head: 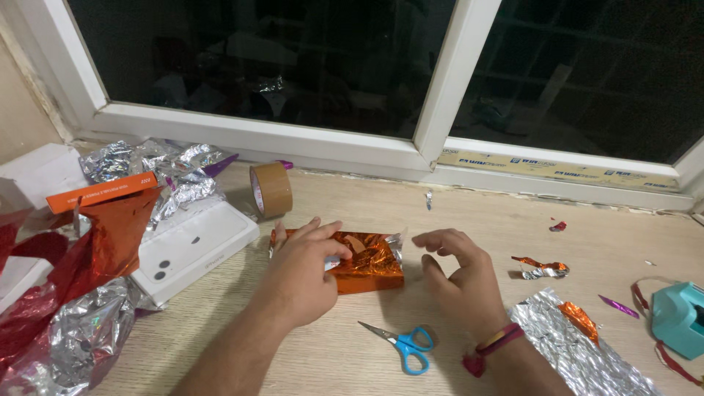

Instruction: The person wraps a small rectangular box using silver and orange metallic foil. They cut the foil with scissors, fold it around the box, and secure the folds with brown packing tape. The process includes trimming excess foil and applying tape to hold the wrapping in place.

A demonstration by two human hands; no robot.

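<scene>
The wooden table runs along a white-framed window, and its left end is heaped with crumpled silver and red foil sheets. A white flat box lies beside that heap, and a sheet of silver foil lies at the near right edge.

Near the middle of the table sits a small box wrapped in orange foil. The left hand lies flat over its left part, fingers spread and pressing, gripping nothing. The right hand hovers just beside the box's right end, open with the fingers curled, not touching it as far as the view shows.

The parcel looks light and stiff under a thin, slick, crinkly skin that would tear or slip easily; it seems best held by its long sides or pinned from above, away from the loose silvery flap at its far right corner.

A teal tape dispenser sits at the right edge, a roll of brown packing tape stands on edge behind the box, and blue-handled scissors lie toward the near edge between the arms.
</scene>
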